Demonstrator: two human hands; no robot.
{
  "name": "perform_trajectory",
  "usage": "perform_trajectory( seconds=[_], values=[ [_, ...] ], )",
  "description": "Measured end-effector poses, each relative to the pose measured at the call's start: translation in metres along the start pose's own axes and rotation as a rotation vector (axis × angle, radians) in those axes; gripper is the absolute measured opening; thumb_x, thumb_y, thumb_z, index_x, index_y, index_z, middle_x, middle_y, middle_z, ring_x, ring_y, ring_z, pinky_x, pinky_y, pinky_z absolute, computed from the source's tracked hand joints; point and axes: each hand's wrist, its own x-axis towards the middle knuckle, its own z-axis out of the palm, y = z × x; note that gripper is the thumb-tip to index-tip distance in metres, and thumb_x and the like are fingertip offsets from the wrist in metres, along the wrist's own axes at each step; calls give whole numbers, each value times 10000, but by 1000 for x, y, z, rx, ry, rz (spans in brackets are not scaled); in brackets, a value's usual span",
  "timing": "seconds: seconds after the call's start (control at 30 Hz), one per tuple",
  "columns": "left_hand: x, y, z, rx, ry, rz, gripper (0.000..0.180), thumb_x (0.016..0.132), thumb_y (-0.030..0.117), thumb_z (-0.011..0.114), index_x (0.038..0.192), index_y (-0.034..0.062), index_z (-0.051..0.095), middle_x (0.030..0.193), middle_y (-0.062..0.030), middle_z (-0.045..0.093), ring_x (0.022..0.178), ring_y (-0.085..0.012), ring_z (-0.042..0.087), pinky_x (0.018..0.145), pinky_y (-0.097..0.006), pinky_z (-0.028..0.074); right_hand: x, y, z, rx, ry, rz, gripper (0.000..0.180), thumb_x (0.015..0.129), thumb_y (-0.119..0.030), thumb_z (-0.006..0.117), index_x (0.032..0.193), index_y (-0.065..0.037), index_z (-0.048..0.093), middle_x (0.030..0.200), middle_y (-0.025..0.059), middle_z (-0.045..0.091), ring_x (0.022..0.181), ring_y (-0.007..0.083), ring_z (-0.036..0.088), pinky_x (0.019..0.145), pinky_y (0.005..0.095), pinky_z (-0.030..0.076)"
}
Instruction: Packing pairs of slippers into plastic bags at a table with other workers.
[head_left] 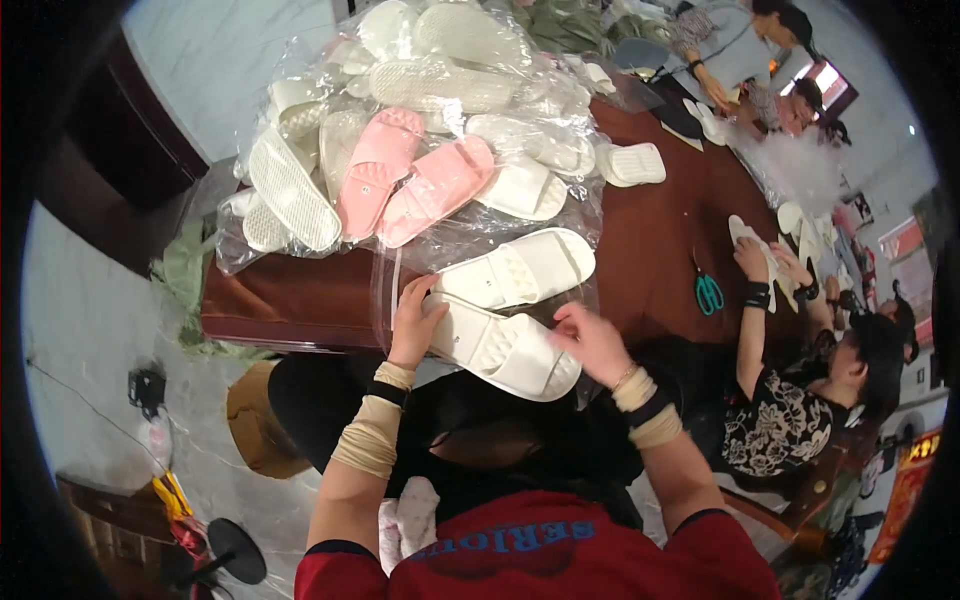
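A pair of white slippers lies side by side at the table's front edge, the upper slipper (pixel 540 268) flat and the lower slipper (pixel 500 350) jutting over the edge. My left hand (pixel 415 322) is closed around the heel end of the lower slipper, thumb on top, beside a clear plastic bag (pixel 385 290). Close to the toe end, my right hand (pixel 592 342) is loosely curled with thumb and forefinger apart, at the lower slipper's edge. Beyond the pair, two pink slippers (pixel 438 188) rest on clear plastic among several white slippers (pixel 292 190).
A brown-covered table (pixel 650 230) extends to the right, with teal-handled scissors (pixel 708 292) on it. A single white slipper (pixel 635 164) lies near the pile. At the right, a co-worker's hands (pixel 765 262) handle a white sole. A brown stool (pixel 262 420) stands to my left.
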Motion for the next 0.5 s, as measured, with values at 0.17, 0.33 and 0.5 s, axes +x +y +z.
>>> perform_trajectory(
  seconds=[0.17, 0.33, 0.5],
  values=[
    [3, -1, 6, -53, 14, -43, 503, 785, 50, 703, 1267, 53, 563, 1274, -159, 549, 1188, -336, 527, 1011, -380, 429, 2, 21, 23, 424, 102, -64, 535, 808, -79, 721, 1279, -32, 473, 903, 87, 646, 832, 171, 626, 765, 281, 492],
    [-3, -3, 9, -16, 33, -16, 469, 805, 26, 673, 1260, 21, 560, 1245, -156, 561, 1186, -314, 528, 1013, -366, 423, 29, 32, -13, 548, 239, 154, 534, 838, 3, 651, 1339, -40, 470, 878, 51, 645, 808, 108, 596, 703, 251, 492],
    [-5, -4, 11, 14, 81, -16, 449, 808, 14, 659, 1246, 23, 562, 1246, -161, 555, 1174, -333, 532, 1000, -368, 430, 18, 8, -2, 127, 218, -149, 304, 831, 50, 570, 1105, -55, 649, 975, 45, 641, 922, 181, 596, 784, 308, 483]
  ],
)
